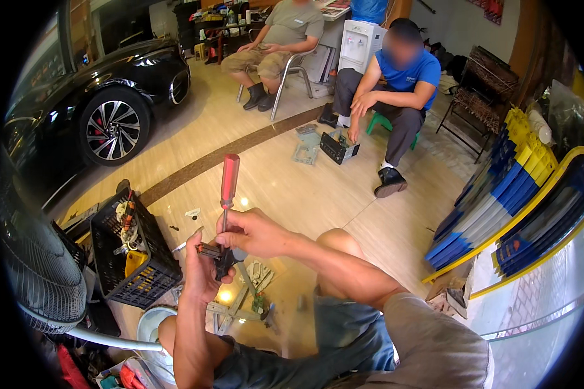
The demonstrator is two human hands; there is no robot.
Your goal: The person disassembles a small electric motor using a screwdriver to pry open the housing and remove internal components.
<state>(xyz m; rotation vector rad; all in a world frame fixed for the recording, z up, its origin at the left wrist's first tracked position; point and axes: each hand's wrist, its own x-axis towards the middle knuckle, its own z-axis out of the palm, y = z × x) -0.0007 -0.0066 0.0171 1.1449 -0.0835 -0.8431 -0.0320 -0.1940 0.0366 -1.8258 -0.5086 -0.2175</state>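
My left hand (pixel 201 271) is closed around a small black part (pixel 225 262) with a copper-orange section, perhaps a small motor; its exact kind I cannot make out. Pinched in the fingers of my right hand (pixel 256 232) is a screwdriver (pixel 229 181), held by its shaft with the red handle pointing up. The shaft's lower end meets the black part, or comes close to it; my fingers hide the tip. Below my hands, a metal frame (pixel 243 292) and several loose parts lie on the floor.
A black crate (pixel 143 282) of parts stands at left beside a fan (pixel 45 279). Ahead, a seated person in blue (pixel 405 81) touches a black panelled device (pixel 339 149). Another person (pixel 292 29) sits behind. A black car (pixel 104 97) is far left; blue-yellow stacked panels (pixel 499 194) stand right.
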